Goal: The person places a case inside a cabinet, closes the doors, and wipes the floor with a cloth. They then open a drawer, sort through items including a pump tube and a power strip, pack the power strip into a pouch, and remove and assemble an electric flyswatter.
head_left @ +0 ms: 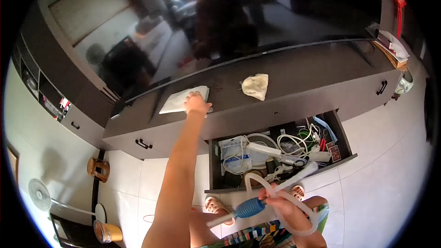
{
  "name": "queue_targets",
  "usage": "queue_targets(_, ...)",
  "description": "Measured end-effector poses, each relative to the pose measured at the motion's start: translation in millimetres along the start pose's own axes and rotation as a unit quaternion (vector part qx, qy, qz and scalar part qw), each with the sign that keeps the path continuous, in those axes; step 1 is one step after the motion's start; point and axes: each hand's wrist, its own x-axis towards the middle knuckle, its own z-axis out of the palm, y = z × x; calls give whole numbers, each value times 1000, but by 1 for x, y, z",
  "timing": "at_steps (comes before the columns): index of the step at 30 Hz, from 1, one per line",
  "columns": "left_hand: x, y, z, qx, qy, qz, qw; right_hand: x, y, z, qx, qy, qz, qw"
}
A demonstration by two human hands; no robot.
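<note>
My left hand (197, 104) reaches to the cabinet top, fingers bent over the right end of a flat white packet (174, 103). A small shiny thing shows beside that hand, too small to make out. In front of the open drawer, my right hand (281, 200) is closed around a siphon hand pump (249, 207) with a blue ribbed bulb. Its pale, see-through hose loops up and around the hand, and a stiff white tube points down to the left. A crumpled cream cloth (255, 87) lies on the cabinet top to the right of the packet.
The open drawer (280, 184) holds tangled cables, a power strip (264, 149), a plastic bag and a card pack (336, 153). A large dark TV screen (275, 14) stands behind. Papers (392, 46) sit at the far right. A fan (39, 194) and a wooden stool (98, 169) are left.
</note>
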Motion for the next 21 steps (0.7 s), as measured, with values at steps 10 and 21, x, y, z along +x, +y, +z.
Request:
queue_targets(10,50,-96,-19,-139,204,-52,968,11,-7,-8,54,-5,-3,999)
queue_targets(21,-180,-120,-177,-663,210,53,716,-23,-27,87,-27,-62,-68,995)
